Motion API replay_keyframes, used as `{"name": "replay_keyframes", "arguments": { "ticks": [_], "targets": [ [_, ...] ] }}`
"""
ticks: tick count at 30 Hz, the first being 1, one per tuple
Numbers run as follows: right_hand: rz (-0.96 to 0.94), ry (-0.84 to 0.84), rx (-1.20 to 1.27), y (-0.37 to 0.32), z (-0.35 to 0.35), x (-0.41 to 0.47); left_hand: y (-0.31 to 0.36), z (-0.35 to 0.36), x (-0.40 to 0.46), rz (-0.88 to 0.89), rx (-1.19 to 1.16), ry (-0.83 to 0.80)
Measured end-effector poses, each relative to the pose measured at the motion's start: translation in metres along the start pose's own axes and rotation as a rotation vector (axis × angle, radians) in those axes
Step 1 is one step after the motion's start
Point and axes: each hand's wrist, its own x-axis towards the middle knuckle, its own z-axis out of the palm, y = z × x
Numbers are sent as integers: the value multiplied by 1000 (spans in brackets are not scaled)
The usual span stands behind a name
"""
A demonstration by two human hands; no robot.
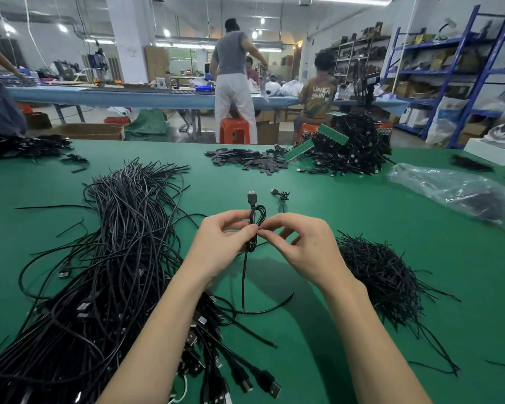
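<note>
One looped cable, pinched by my left hand and right hand over the counter; plastic bag, contents dark, unclear.

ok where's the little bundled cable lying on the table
In the head view the bundled cable lies on the green table just beyond the right hand, slightly right of the held cable.

Lower left of the frame: sprawling heap of loose black USB cables on green table mat. Right of centre: mound of short black wire ties. Upper right: crumpled clear plastic bag, pile of coiled black cables. Upper centre: scattered dark grey flat tabs, orange plastic stool.
</note>
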Motion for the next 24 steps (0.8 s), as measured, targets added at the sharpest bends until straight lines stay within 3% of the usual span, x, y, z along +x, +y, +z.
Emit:
{"name": "replay_keyframes", "arguments": {
  "ticks": [7, 19, 21, 24],
  "targets": [
    [-39, -107, 50, -3, -4, 3, 1, -2, 0, -88, -46, -43],
    [37, -13, -19, -3, -2, -3, 2, -3, -1, -117, -50, -41],
    [119, -1, 18, -6, 2, -2, 3, -3, -2, -66, -35, -32],
    [485, -43, 313, -10, 10, 3, 4, 0, -4, 133, 203, 21]
  ]
}}
